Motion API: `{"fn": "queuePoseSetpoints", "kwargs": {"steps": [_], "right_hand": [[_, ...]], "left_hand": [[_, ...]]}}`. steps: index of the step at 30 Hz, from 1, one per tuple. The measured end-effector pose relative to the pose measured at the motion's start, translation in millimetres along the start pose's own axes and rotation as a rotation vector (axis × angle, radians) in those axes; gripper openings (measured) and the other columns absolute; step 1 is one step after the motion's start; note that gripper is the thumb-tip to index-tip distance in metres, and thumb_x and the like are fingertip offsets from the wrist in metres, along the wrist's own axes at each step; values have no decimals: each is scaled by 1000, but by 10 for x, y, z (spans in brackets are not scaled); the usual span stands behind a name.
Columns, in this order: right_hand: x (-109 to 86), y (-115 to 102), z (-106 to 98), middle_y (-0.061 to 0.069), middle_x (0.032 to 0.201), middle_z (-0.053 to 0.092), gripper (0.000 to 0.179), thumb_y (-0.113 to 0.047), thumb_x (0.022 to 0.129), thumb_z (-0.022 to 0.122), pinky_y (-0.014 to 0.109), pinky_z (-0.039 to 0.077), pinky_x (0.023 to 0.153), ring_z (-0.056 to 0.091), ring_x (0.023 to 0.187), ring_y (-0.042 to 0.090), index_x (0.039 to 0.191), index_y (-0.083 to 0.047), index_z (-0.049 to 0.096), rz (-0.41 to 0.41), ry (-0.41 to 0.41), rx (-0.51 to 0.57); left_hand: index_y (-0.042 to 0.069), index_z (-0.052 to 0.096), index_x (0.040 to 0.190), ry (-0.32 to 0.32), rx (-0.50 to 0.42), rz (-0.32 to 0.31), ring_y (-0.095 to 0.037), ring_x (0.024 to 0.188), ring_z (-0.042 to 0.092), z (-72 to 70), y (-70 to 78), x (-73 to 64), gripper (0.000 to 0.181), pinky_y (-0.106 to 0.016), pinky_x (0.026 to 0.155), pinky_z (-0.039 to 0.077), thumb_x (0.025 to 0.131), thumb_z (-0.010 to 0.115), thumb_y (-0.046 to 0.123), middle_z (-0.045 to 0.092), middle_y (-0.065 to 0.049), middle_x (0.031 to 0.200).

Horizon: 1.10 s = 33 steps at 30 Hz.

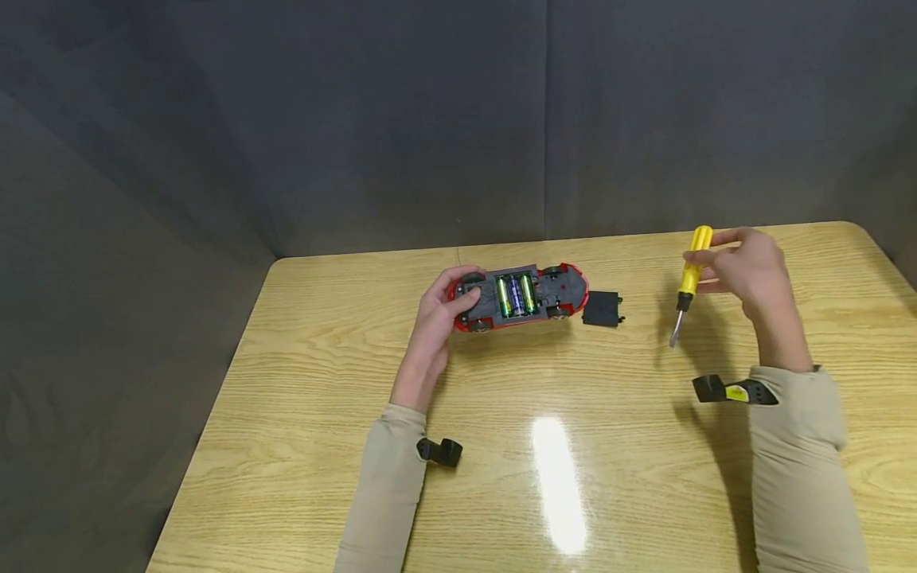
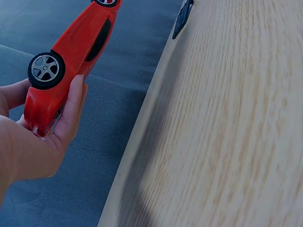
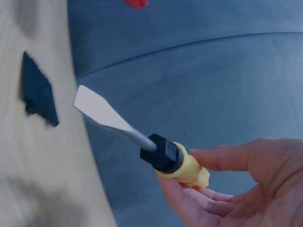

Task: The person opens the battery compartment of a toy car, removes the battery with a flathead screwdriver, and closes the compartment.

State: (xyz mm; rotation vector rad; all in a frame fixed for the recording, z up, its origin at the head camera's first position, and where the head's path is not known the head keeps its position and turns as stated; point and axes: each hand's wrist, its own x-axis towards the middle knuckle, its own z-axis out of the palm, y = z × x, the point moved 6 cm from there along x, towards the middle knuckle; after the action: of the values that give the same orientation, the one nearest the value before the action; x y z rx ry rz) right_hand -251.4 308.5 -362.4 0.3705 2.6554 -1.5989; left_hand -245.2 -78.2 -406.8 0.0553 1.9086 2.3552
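Note:
A red toy car (image 1: 550,296) is held by its left end in my left hand (image 1: 437,306), underside facing up in the head view. Several batteries (image 1: 517,295) sit side by side in its uncovered compartment. The left wrist view shows the car's red body (image 2: 71,61) and wheels from the side, with fingers and thumb around one end. My right hand (image 1: 752,267) pinches a yellow-handled flat-blade screwdriver (image 1: 692,274), its tip pointing down toward the table. In the right wrist view the wide blade (image 3: 102,109) is plain. Just right of the car lies a black battery cover (image 1: 602,309).
The wooden table (image 1: 322,477) has a rounded far right corner. Dark fabric (image 1: 401,119) hangs along its back and left side. A black device is strapped on each sleeved wrist. A bright light reflection falls on the tabletop near the front.

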Motion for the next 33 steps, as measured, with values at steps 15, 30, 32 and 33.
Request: {"fn": "queuePoseSetpoints", "kwargs": {"steps": [15,30,32,33], "right_hand": [[-306,-549,-48,2,89,65,32,-4,86,84,23,59,60,71,72,7,110,-1,63,-229,148,550],[-526,-1096,454,8,93,74,28,4,82,84,27,60,69,73,83,17,103,0,65,-414,105,730],[-527,-1125,521,8,94,74,28,3,83,84,26,60,70,73,84,17,103,-1,65,-421,101,706],[-530,-1137,555,7,95,74,28,2,84,84,25,60,71,73,85,16,103,-2,65,-425,101,690]], "left_hand": [[5,64,134,-19,6,-9,-19,122,55,27,-39,1,35,-30,94,48,99,64,5,63,-6,137],[5,63,135,-36,9,-24,-19,112,59,66,-51,1,36,-28,88,52,99,63,5,62,-9,136],[5,63,135,-39,11,-23,-19,112,59,71,-48,0,35,-28,88,52,99,63,5,62,-9,135],[5,63,135,-40,13,-23,-19,111,59,72,-47,-1,35,-28,88,52,99,63,5,62,-9,135]]}}
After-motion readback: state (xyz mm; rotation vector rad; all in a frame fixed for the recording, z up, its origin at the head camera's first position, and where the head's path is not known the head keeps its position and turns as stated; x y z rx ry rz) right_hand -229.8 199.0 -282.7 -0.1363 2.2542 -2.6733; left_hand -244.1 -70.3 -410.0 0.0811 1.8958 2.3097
